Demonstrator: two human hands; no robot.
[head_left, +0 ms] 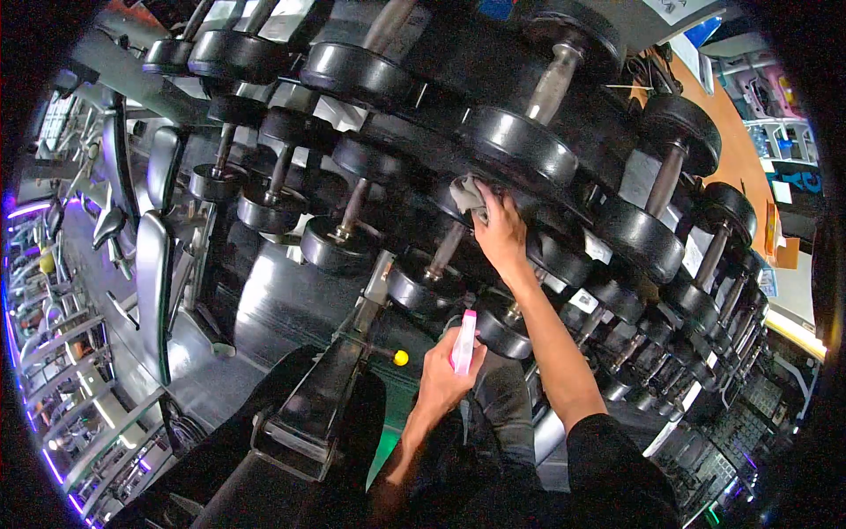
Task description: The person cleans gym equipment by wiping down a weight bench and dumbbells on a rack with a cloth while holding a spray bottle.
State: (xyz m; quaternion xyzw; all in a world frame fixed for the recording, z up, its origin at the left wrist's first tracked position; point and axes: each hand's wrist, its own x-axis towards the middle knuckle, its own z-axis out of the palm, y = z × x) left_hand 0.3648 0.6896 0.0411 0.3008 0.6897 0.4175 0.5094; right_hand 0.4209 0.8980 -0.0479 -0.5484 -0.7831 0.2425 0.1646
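Note:
My right hand (pixel 501 233) is closed around a grey cloth (pixel 464 193), which is pressed against the far head of a black dumbbell (pixel 428 280) in the lower row. The fingers and cloth hide most of that far head; its metal handle and near head show. Lower down, my left hand (pixel 446 374) grips a spray bottle (pixel 463 344) with a pink top and a pale, see-through pink body. The bottle stands roughly upright, close to the near head of a neighbouring dumbbell (pixel 502 331).
Above the hands runs an upper row of larger dumbbells (pixel 518 141), stretching down to the right. A padded bench frame (pixel 326 388) with a yellow knob (pixel 401 358) stands just left of my left hand. Another black bench (pixel 155 282) and gym machines fill the left side.

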